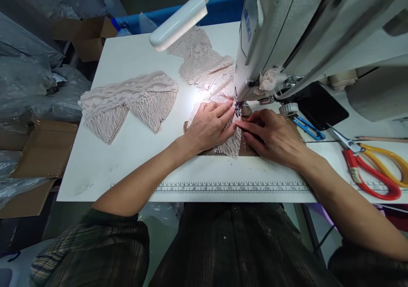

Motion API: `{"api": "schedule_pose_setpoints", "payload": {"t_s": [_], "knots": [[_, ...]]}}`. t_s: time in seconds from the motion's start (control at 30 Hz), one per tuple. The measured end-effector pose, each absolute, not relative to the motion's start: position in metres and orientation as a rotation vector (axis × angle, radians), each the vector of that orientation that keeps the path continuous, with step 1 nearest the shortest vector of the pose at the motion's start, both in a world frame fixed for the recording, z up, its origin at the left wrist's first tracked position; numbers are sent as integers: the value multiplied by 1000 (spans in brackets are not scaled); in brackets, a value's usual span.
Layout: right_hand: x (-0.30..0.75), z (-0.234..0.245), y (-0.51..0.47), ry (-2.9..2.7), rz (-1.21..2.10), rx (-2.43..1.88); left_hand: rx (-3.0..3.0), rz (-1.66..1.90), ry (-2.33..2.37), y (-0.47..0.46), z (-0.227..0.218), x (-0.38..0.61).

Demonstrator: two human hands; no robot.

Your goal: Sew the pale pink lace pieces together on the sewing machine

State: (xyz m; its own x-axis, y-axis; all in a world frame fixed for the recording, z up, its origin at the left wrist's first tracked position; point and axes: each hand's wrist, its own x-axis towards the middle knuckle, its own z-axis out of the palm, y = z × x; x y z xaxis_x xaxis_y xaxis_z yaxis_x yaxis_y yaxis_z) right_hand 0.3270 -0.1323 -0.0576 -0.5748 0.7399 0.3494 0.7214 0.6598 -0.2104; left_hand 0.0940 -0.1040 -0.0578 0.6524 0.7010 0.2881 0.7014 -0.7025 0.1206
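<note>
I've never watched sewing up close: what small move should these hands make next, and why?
Probably guide the lace slightly further under the sewing machine, since the left hand rests on it and the right hand touches its edge, both close by.

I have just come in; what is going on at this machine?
A person is handling pale lace by the needle area of a sewing machine. The left hand lies flat on it, and the right hand has its fingers at its edge. Whether the needle is in the lace is too small to tell. Another lace piece lies apart on the left of the table; scissors lie on the right.
</note>
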Motion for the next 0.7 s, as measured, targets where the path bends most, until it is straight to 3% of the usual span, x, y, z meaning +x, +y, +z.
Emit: {"api": "schedule_pose_setpoints", "payload": {"t_s": [0.2,0.3,0.47,0.7], "knots": [[326,-66,-130,-2468,27,-1162,-2630,-744,-1261,-88,-58,92],[326,-69,-131,-2434,33,-1160,-2596,-684,-1277,-64,-60,84],[333,-65,-129,-2301,282,-1164,-2737,-503,-1302,-50,-54,69],[336,-59,-123,-2012,457,-1280,-2972,-658,-944,-99,-36,63]]}}
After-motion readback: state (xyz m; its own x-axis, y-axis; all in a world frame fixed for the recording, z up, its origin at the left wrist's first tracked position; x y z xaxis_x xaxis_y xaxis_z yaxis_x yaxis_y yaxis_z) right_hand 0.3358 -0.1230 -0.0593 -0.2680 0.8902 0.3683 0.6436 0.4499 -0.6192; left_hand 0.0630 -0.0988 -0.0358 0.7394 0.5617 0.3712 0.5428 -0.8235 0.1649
